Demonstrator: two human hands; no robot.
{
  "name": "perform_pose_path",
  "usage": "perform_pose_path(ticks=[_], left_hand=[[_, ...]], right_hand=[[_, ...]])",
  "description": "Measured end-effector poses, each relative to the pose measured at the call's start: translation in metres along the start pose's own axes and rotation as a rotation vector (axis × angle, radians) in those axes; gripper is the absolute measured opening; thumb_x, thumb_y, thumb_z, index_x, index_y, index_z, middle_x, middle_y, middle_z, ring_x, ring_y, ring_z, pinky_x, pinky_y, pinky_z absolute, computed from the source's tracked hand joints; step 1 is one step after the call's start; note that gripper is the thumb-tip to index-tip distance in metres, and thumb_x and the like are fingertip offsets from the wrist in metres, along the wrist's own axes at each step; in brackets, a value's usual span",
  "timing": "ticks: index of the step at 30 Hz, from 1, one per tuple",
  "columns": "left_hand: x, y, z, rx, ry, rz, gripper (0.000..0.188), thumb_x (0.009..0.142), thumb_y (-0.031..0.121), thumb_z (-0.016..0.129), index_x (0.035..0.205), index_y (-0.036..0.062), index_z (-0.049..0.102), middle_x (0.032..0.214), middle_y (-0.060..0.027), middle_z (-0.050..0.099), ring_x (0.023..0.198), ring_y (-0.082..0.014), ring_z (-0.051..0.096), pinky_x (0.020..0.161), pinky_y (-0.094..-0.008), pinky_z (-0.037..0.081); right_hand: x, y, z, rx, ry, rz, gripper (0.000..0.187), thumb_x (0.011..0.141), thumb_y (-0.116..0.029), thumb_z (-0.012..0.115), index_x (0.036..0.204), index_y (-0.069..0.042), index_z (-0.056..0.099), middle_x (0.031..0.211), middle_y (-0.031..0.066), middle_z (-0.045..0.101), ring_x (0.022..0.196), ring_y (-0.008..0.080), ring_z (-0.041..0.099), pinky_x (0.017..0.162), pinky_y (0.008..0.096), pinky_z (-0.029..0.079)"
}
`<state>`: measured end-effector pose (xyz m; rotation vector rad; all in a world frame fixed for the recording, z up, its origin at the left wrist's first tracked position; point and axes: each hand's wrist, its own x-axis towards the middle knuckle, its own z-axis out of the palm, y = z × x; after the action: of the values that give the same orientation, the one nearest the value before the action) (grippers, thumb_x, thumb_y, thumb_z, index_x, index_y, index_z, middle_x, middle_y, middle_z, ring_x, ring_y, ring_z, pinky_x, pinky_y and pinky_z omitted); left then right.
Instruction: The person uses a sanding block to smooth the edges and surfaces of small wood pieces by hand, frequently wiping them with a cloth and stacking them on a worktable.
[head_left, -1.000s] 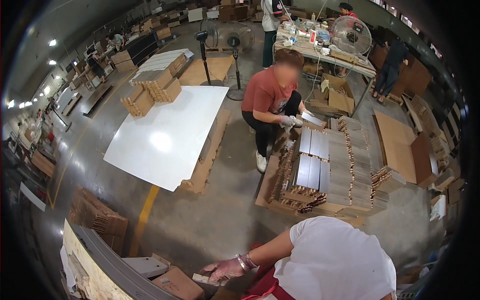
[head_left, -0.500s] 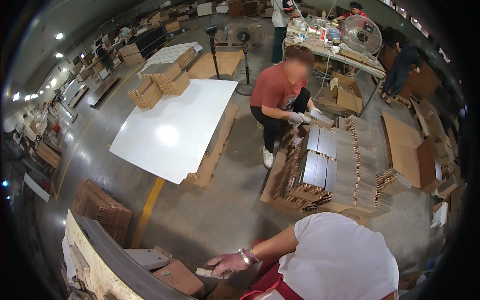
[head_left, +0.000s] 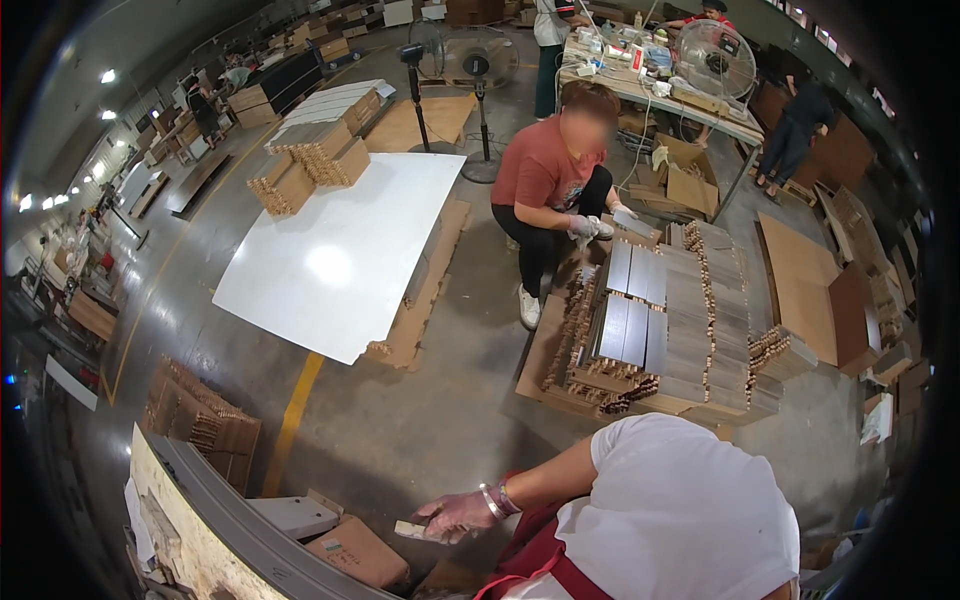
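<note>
My right hand (head_left: 462, 516) reaches leftward across the lower middle, in a thin stained glove, with a silvery bracelet at its wrist. Its fingers are closed on a small pale flat piece (head_left: 409, 530), whose exact kind I cannot make out. Just left of the hand and lower lies a brown package (head_left: 358, 552) with marks on it. A light grey panel (head_left: 295, 516) rests behind that package. Along the lower left runs the long dark grey edge (head_left: 225, 508) of a bench or board. My left hand does not show.
A crouching co-worker (head_left: 550, 175) in gloves handles a strip beside stacked grey boards (head_left: 685, 340). A large white sheet (head_left: 330, 255) bears bundled boards (head_left: 290, 185). Brown board stacks (head_left: 205, 415) stand at left. Standing fans (head_left: 481, 110) and a cluttered table (head_left: 640, 90) are farther off.
The whole view has shifted slightly, so the floor and stacks sit a little higher and farther left. My right hand keeps the pale piece and barely moves.
</note>
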<state>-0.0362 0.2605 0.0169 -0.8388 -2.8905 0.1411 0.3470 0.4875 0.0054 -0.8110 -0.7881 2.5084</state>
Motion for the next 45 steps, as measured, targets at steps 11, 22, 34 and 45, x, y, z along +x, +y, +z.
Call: perform_pose_path(ticks=[11,22,34,45], left_hand=[[0.005,-0.032,0.03,-0.001,0.025,0.018,0.062,0.093,0.032,0.039,0.146,0.0062,0.016,0.134,-0.0224,0.043,0.123,-0.0355,0.042,0.101,-0.0523,0.034],[0.004,-0.101,0.052,0.132,0.094,0.038,0.065,0.093,0.032,0.041,0.147,0.0072,0.014,0.132,-0.0234,0.045,0.122,-0.0362,0.044,0.099,-0.054,0.035],[-0.007,-0.036,-0.004,0.065,0.107,-0.038,0.055,0.092,0.031,0.044,0.138,0.0025,0.031,0.132,-0.019,0.047,0.12,-0.0309,0.046,0.101,-0.0479,0.034],[0.003,-0.179,0.09,-0.218,0.289,-0.289,0.039,0.094,0.023,0.037,0.13,0.0095,0.046,0.131,-0.0118,0.05,0.118,-0.0272,0.046,0.102,-0.0379,0.034]], right_hand=[[-0.002,0.003,-0.007,0.101,0.003,0.039,0.048,0.088,-0.025,0.06,0.13,-0.008,0.045,0.087,-0.003,0.052,0.076,0.006,0.05,0.067,0.0223,0.042],[0.008,0.014,-0.015,0.148,-0.056,0.055,0.044,0.09,-0.015,0.055,0.132,-0.004,0.044,0.09,0.0006,0.052,0.078,0.0071,0.05,0.064,0.0231,0.042],[0.001,0.009,-0.03,-0.011,0.039,0.022,0.045,0.086,-0.026,0.058,0.126,-0.007,0.048,0.09,-0.0013,0.052,0.078,0.007,0.05,0.07,0.0253,0.045],[-0.016,0.014,-0.041,-0.463,-0.101,-0.193,0.036,0.092,-0.007,0.036,0.126,-0.004,0.048,0.116,0.0102,0.055,0.101,0.0206,0.058,0.086,0.0331,0.05]])
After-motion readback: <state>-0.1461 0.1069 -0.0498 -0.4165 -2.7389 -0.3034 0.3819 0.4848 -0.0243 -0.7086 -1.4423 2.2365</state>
